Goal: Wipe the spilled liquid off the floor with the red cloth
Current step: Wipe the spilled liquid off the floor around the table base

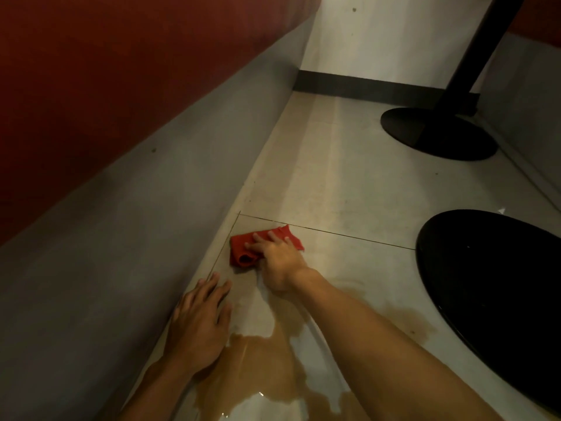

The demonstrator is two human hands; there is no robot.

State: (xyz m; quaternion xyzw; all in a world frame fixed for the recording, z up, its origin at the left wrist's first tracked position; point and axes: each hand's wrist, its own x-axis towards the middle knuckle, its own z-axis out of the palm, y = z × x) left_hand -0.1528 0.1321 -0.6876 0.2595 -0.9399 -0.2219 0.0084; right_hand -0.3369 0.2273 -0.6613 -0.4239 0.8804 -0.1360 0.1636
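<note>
**Floor, pale tile: items resting on it**

Floor [349, 183]: light beige tiles, crossed by one thin grout line [349, 235].
- Red cloth [239, 243]: folded, lying flat on the near side of the grout line.
- Spilled liquid [258, 366]: a broad brown puddle in the foreground.
- Far table base [437, 135]: black, round.
- Near table base [498, 287]: black, round, at the right.
- Left hand [197, 323]: palm down, beside the grey bench plinth [121, 238].

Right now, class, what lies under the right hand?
The red cloth, pressed to the floor tile by the right hand. The floor beneath the cloth is covered, so whether it is wet cannot be seen.
</note>
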